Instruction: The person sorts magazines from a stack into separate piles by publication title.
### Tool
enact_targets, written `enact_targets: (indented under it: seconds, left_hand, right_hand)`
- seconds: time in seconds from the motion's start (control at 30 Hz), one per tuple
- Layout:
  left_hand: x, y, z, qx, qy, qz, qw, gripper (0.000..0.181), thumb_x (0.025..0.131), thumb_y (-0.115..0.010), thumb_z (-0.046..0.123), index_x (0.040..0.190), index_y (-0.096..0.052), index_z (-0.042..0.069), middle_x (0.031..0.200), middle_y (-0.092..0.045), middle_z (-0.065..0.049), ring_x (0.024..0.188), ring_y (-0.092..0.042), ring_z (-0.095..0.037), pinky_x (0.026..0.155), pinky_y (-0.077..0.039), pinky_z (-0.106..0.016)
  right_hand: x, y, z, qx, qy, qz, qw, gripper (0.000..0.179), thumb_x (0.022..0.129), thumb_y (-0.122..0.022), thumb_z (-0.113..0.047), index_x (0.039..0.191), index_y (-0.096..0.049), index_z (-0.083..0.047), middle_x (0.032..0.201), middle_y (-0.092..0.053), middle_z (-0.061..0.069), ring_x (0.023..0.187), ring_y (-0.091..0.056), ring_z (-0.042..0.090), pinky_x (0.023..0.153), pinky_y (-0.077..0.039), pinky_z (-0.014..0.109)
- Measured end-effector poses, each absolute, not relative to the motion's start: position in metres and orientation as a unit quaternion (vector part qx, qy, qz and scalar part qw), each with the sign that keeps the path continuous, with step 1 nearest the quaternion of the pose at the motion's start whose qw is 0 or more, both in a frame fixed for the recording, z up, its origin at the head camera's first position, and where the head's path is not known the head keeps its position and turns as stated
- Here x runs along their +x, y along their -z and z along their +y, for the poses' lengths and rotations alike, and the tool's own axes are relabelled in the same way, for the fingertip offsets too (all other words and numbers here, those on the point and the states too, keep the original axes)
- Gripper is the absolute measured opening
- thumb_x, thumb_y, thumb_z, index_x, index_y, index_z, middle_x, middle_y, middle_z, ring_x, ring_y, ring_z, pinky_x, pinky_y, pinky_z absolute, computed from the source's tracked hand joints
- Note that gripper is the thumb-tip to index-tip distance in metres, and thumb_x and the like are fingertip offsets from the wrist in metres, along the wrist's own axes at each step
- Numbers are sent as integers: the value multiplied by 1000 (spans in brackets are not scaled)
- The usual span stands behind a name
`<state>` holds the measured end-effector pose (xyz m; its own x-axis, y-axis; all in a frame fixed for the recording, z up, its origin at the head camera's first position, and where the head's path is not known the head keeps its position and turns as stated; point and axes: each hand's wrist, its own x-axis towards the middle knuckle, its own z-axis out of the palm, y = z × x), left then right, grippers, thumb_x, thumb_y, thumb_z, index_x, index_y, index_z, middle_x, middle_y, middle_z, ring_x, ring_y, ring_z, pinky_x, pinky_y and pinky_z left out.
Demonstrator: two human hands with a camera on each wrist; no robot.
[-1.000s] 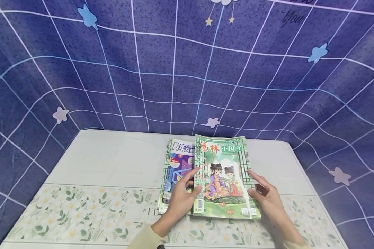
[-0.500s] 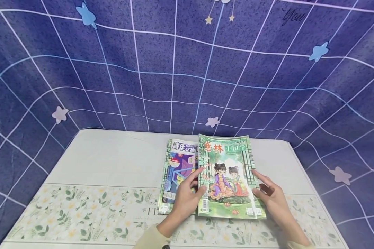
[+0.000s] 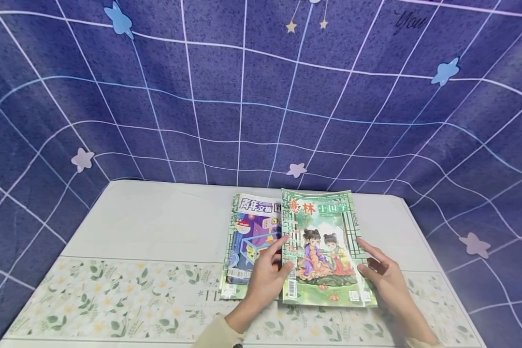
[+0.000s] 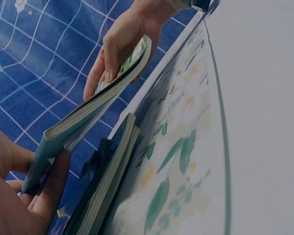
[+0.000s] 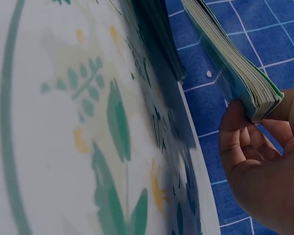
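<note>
The green magazine [image 3: 324, 256] is held by both hands above the worktop [image 3: 156, 217], with a gap beneath it visible in the wrist views. Its left edge is pinched between thumb and fingers by the left hand [image 3: 267, 278], its right edge likewise by the right hand [image 3: 387, 280]. In the head view its top edge reaches the worktop's far edge, where the blue cloth [image 3: 217, 121] is met; its bottom edge is seen over the floral band [image 3: 143, 304]. More room is offered on the left than on the right. The purple magazine [image 3: 252, 241] is partly overlapped by it in that view and is laid on a lower magazine [image 3: 229, 292]. Cover: two cartoon figures in robes, framed by green lattice, titled in red and white characters; barcode at lower left, glare at lower right. Page edges are slightly bowed.
</note>
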<state>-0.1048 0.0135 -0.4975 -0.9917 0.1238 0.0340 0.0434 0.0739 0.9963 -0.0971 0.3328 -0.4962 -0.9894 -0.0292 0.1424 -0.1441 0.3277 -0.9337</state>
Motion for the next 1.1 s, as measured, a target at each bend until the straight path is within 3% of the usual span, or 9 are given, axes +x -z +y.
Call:
enact_targets:
  seconds: [0.2,0.37,0.43,0.53,0.67,0.73,0.9,1.0,1.1]
  left_hand:
    - [-106,499,19,65,-675,735,24,67,100,-75,1,162,-59,22,154,-63,-18,59,-43,-4,48,-35,-14]
    - [-105,499,23,62,-663,746,14,68,98,-78,3,160,-61,23,160,-60,-15,100,-71,-22,49,-44,-18]
    - [-104,499,26,64,-659,749,13,68,97,-78,4,161,-61,22,163,-58,-13,117,-72,-31,50,-48,-20]
    - [-103,500,29,70,-659,749,12,68,97,-78,4,161,-60,22,165,-56,-12,124,-70,-38,50,-49,-20]
    - [-103,500,33,68,-658,750,14,68,98,-78,5,161,-60,25,165,-56,-11,119,-72,-31,46,-45,-19]
    - [-102,500,35,65,-657,751,17,68,99,-78,6,161,-60,26,164,-57,-13,97,-73,-22,45,-43,-18]
    - [-100,500,37,59,-657,751,28,69,99,-78,7,162,-59,29,135,-75,-18,50,-41,-3,41,-36,-17]
    - [-100,501,39,61,-653,754,24,69,99,-79,7,162,-59,28,114,-79,-12,46,-35,0,41,-33,-17]
    - [-100,503,41,61,-653,755,25,70,99,-79,8,162,-59,29,106,-77,-8,46,-34,0,40,-33,-16]
  right_hand:
    - [-97,495,338,58,-579,-812,45,66,101,-75,2,162,-54,-3,161,-58,-10,132,-58,-3,105,-46,8]
    - [-96,496,344,67,-582,-809,50,65,100,-74,5,161,-54,0,158,-58,-19,128,-58,-2,104,-44,8]
    - [-95,497,346,69,-582,-808,53,64,100,-74,6,161,-54,1,156,-58,-23,127,-57,-3,103,-43,8]
    - [-94,498,350,72,-584,-806,57,64,100,-74,7,160,-54,3,155,-59,-25,131,-56,-5,102,-44,7]
    - [-94,499,354,81,-582,-807,63,63,99,-73,9,159,-53,6,156,-60,-24,139,-51,-11,105,-43,6]
    - [-94,499,356,85,-579,-808,66,63,99,-73,9,159,-53,6,156,-60,-23,142,-47,-15,107,-40,5]
    - [-94,500,360,79,-599,-794,63,63,99,-72,11,159,-54,5,155,-62,-22,118,-63,-4,97,-50,9]
    - [-93,502,362,71,-608,-788,61,64,99,-72,11,160,-54,4,155,-62,-24,104,-64,0,91,-53,11]
    - [-93,502,363,66,-606,-790,62,64,100,-72,10,160,-53,4,156,-62,-25,114,-65,-1,96,-50,10]
